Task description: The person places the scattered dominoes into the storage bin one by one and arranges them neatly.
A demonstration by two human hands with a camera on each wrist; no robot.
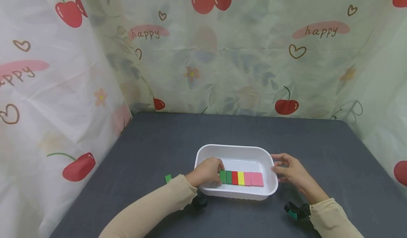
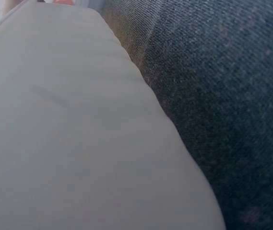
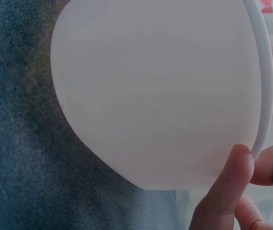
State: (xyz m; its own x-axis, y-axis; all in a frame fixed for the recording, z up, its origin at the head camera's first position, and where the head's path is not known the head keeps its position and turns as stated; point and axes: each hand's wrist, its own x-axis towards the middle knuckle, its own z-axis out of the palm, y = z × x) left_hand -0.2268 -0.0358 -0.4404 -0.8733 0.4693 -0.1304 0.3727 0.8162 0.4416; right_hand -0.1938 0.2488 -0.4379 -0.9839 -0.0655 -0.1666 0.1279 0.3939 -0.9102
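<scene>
A white plastic tray (image 1: pixel 235 153) sits on the table. Along its floor runs a row of small flat coloured tiles: green, green, a red tile (image 1: pixel 235 178), a yellow tile (image 1: pixel 241 178) and pink tiles (image 1: pixel 257 179) at the right end. My left hand (image 1: pixel 207 170) reaches over the tray's left rim, finger and thumb pinching the leftmost green tile (image 1: pixel 223 176). On the right, my right hand (image 1: pixel 290 169) touches the tray's end with extended fingers. In the right wrist view its thumb (image 3: pixel 232 175) lies against the white wall (image 3: pixel 160 96), just below the rim.
Another green tile (image 1: pixel 168 178) lies on the dark table (image 1: pixel 152 142) left of the tray, partly behind the left sleeve. Curtains (image 1: pixel 238 71) with cherry prints stand around the table. The left wrist view is mostly filled by the tray's outer wall (image 2: pixel 78 134).
</scene>
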